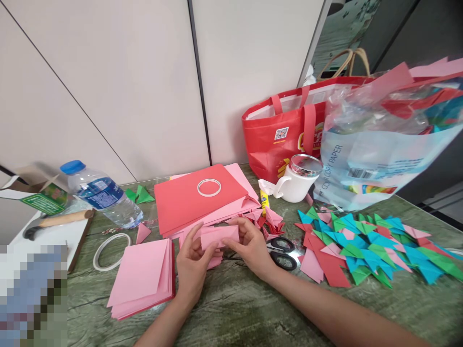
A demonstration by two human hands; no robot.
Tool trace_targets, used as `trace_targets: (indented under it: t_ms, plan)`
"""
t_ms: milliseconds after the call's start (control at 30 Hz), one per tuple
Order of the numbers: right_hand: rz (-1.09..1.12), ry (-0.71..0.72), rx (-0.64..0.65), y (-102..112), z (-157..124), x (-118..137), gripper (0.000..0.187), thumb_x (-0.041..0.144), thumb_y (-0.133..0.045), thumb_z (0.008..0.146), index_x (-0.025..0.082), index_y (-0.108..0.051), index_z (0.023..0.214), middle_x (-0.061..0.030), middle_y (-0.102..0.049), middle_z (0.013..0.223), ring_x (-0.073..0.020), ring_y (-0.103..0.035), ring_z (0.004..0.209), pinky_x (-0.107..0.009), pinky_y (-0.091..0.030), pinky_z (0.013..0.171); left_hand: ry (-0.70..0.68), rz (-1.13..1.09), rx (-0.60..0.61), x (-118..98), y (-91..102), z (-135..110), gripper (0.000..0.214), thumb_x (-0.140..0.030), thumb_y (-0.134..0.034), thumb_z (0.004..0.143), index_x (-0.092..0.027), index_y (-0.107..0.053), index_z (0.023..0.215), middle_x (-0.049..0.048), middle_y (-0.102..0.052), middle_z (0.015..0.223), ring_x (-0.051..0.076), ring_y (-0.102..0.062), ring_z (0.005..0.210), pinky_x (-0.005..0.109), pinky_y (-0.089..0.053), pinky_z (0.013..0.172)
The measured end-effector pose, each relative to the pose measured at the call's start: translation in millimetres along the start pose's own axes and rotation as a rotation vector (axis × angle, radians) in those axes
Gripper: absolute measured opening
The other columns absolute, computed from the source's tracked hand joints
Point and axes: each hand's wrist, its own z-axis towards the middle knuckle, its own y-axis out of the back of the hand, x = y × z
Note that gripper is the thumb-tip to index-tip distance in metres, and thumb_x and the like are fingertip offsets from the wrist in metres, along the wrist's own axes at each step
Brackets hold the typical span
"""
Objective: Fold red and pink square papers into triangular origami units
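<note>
A folded pink paper strip is held between both hands just above the green marbled table. My left hand pinches its left end with thumb on top. My right hand pinches its right end. A stack of pink square sheets lies left of my left hand. Black-handled scissors lie just right of my right hand. Behind the hands sits a pile of red and pink sheets with a clear tape ring on top.
Folded green, blue, pink and red paper triangles cover the right side. A white mug, red tote bag and plastic bag of paper stand behind. A water bottle, another tape ring and a hammer lie left.
</note>
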Motion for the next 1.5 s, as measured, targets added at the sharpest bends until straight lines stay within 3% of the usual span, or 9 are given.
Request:
trace_targets:
  t_ms: [100,267,433,600,800,967,1500]
  plan:
    - [-0.015,-0.002,0.023,-0.4,-0.8,1.3,0.034,0.024,-0.071,0.068,0.022,-0.060,0.099,-0.0049,-0.063,0.099,-0.0205,-0.059,0.094,-0.032,-0.047,0.082,0.010,0.001,-0.011,0.4,0.6,0.1,0.063,-0.030,-0.073,0.064,-0.021,-0.049,0.122,-0.0022,-0.066,0.073,0.017,-0.068,0.061,0.032,-0.059,0.061]
    - [-0.046,-0.034,0.032,0.4,-1.3,-1.2,0.024,0.025,-0.070,0.069,0.020,-0.063,0.091,-0.0048,-0.065,0.092,-0.0204,-0.061,0.086,-0.032,-0.050,0.075,0.011,-0.010,-0.041,1.6,1.2,1.2,0.047,-0.032,-0.074,0.061,-0.019,-0.057,0.103,0.0049,-0.070,0.091,0.021,-0.069,0.073,0.032,-0.059,0.061]
    - [-0.091,-0.020,0.039,0.2,-1.5,1.6,0.024,0.024,-0.069,0.070,0.020,-0.062,0.092,-0.0038,-0.065,0.091,-0.0191,-0.061,0.083,-0.030,-0.050,0.073,0.014,-0.004,-0.047,1.6,1.6,1.4,0.043,-0.031,-0.074,0.062,-0.019,-0.058,0.100,0.0019,-0.070,0.078,0.021,-0.069,0.069,0.030,-0.058,0.058]
    - [-0.252,0.052,0.068,0.4,-1.9,11.5,0.022,0.020,-0.064,0.071,0.019,-0.064,0.093,-0.0049,-0.067,0.094,-0.0204,-0.060,0.092,-0.034,-0.046,0.084,0.019,0.005,-0.018,1.9,2.4,1.1,0.040,-0.028,-0.073,0.062,-0.018,-0.059,0.098,-0.0024,-0.066,0.067,0.017,-0.066,0.058,0.029,-0.058,0.054]
    - [-0.262,0.003,0.057,-0.2,-0.8,12.5,0.012,0.025,-0.064,0.074,0.018,-0.068,0.084,-0.0045,-0.071,0.085,-0.0200,-0.064,0.082,-0.033,-0.050,0.079,0.042,0.054,-0.010,1.0,1.2,-1.0,0.044,-0.030,-0.075,0.060,-0.017,-0.061,0.100,-0.0079,-0.055,0.052,0.016,-0.064,0.048,0.028,-0.058,0.050]
    - [-0.278,0.010,0.027,-0.8,-0.5,11.5,0.009,0.024,-0.065,0.072,0.018,-0.068,0.080,-0.0041,-0.071,0.081,-0.0193,-0.064,0.077,-0.031,-0.051,0.074,0.080,0.062,0.014,-1.5,0.5,-2.2,0.051,-0.033,-0.073,0.063,-0.016,-0.058,0.108,-0.0048,-0.062,0.056,0.017,-0.065,0.049,0.029,-0.057,0.051]
    - [-0.267,0.008,0.018,-0.5,-0.7,9.8,0.010,0.025,-0.066,0.071,0.018,-0.068,0.078,-0.0045,-0.071,0.080,-0.0199,-0.065,0.076,-0.032,-0.051,0.073,0.089,0.061,-0.001,-2.4,0.2,-2.4,0.049,-0.034,-0.073,0.062,-0.014,-0.058,0.105,-0.0034,-0.065,0.055,0.017,-0.065,0.046,0.027,-0.057,0.048]
